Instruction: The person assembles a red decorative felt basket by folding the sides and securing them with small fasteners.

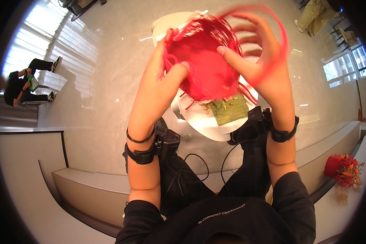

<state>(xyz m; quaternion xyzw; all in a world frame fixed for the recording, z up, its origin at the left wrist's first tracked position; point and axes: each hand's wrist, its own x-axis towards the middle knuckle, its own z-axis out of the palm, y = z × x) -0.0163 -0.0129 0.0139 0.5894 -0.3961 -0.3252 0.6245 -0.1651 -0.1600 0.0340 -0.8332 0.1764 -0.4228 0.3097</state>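
Both my hands hold a red woven basket (209,75), tilted so that its inside shows. My left hand (160,71) is closed on the left rim, its thumb over the edge beside a loop of red strip. My right hand (262,53) grips the right side, thumb on the rim and fingers spread behind the wall, partly hidden. A thin red band (284,40), smeared by motion, arcs around that hand. Below the basket, a green square mat (232,112) lies on a white round table (211,132), with gold bits and red strips (248,93) by it.
A white seat or tabletop (160,26) stands behind the basket. Low pale ledges (93,183) run at both sides of my legs. A red pot with flowers (333,166) is at right. A seated person (24,87) is far left; another person's legs (315,18) are far right. Black cables (199,156) hang near my knees.
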